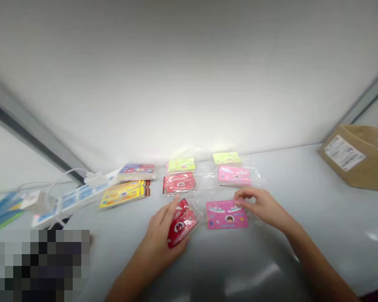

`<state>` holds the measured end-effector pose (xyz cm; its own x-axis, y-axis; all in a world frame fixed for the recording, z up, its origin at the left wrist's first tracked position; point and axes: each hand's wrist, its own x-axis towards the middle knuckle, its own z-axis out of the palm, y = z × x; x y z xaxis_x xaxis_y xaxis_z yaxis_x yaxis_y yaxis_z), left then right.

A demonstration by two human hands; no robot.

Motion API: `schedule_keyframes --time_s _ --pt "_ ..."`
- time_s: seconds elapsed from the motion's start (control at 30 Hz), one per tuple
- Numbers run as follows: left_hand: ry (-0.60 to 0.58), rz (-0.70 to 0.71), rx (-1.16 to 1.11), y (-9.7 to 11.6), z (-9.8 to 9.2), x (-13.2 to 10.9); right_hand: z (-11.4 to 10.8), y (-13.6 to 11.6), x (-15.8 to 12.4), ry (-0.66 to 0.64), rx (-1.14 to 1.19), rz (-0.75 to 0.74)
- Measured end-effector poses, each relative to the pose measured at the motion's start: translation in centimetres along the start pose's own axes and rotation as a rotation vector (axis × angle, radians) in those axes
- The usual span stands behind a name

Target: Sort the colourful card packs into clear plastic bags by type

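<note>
My left hand (157, 239) holds a red card in a clear plastic sleeve (183, 223), tilted, with its lower edge in my palm and my fingers along its upper left side. My right hand (260, 205) pinches the right edge of a pink printed card in a plastic sleeve (227, 215), which lies flat on the table. Just beyond them lie another red sleeved card (179, 183), a pink sleeved card (234, 175), and lime-yellow sleeved cards (181, 165) (227, 158). To the left are a yellow stack of cards (122, 194) and a multicoloured stack (136, 170).
The white table (302, 201) runs back to a white wall. A white power strip (72, 201) with a plugged-in adapter and cable lies at the left. A brown cardboard box (355, 157) with a label stands at the far right. A pixelated patch covers the bottom left corner.
</note>
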<state>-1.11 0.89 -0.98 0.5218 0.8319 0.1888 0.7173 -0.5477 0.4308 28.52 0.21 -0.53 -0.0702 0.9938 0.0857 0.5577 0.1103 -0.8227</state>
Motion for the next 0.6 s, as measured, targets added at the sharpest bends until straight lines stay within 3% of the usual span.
schedule_keyframes --time_s 0.27,0.6 --pt "0.023 0.012 0.005 0.0 -0.04 -0.16 0.21 0.59 0.23 0.163 -0.038 -0.083" --pt "0.045 -0.019 0.026 -0.3 0.14 0.04 0.03 0.57 0.02 0.213 -0.004 -0.089"
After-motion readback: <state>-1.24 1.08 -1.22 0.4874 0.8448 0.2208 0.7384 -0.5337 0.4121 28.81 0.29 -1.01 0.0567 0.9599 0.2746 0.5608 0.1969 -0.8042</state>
